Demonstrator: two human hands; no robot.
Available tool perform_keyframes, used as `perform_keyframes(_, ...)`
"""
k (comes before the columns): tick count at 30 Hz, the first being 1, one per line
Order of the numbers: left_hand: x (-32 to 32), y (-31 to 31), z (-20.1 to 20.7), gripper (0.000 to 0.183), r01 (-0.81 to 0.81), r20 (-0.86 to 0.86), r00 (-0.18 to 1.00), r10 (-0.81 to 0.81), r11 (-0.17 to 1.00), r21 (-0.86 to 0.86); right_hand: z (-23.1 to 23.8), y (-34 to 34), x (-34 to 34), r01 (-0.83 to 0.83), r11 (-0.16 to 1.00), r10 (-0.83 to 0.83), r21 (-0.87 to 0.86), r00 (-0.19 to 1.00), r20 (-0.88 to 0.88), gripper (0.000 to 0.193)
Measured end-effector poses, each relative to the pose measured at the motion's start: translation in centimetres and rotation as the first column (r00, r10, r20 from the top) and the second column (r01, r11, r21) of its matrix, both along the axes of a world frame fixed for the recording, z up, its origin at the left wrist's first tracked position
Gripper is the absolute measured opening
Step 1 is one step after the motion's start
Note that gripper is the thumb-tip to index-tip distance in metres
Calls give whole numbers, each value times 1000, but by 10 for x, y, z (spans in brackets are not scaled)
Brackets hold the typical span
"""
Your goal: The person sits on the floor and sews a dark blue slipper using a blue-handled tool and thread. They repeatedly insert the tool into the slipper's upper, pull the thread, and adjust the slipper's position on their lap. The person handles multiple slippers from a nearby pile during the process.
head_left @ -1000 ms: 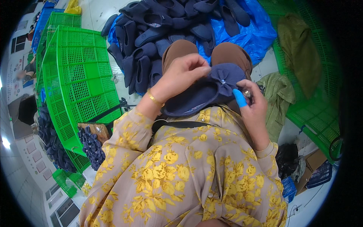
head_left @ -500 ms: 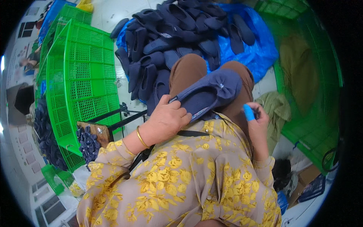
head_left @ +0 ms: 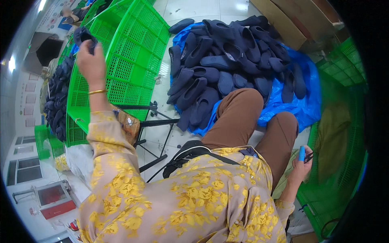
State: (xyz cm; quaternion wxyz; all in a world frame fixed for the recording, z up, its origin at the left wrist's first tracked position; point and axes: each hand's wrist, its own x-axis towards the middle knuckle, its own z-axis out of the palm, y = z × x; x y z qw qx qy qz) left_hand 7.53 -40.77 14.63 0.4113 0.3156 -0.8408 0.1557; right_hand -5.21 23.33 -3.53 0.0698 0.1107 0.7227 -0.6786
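Observation:
My left hand [head_left: 91,67], arm stretched out to the upper left, is closed on a dark navy slip-on shoe [head_left: 82,35]. It holds the shoe over a tall green mesh basket [head_left: 131,56]; the fingers hide part of the shoe. At the right, beside my knee, my right hand [head_left: 300,168] is closed round small dark thread snips [head_left: 309,156] with two thin tips showing. A blue cover wraps one of its fingers. In front of my knees lies a heap of navy slip-on shoes [head_left: 221,61] on a blue plastic sheet [head_left: 310,103].
A black metal-framed stool [head_left: 158,121] with a worn wooden top stands at my left. More dark shoes [head_left: 56,101] are piled beyond the basket. Green mesh crates [head_left: 344,60] line the right side, and cardboard boxes [head_left: 283,20] stand at the back. Another person [head_left: 73,16] is far left.
My left hand has carried the shoe from above my lap to the upper left, over the green basket. My right hand stays by my right knee. The view has swung left.

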Motion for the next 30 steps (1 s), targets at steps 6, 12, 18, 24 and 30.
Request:
perform_keyframes(6,-68,94,-172,16,208,41,946,-322,699,685,-5,-17,-10,10,980,0,197,999,-49,16)
perform_keyframes(12,-95,119,-374,45,-91,95,995,-6,-348,933,-11,47,0,197,936,-243,291,961,131,18)
perform_keyframes(18,-103,132,-434,62,95,-17,986,164,-482,871,-17,116,25,400,889,-453,224,842,293,16)
perform_keyframes(24,-120,163,-432,76,-139,152,988,11,-347,927,-41,155,40,547,822,-562,158,735,379,16)
perform_keyframes(30,-117,138,-459,59,361,-107,914,391,-667,651,-37,119,40,473,870,-488,141,781,389,13)
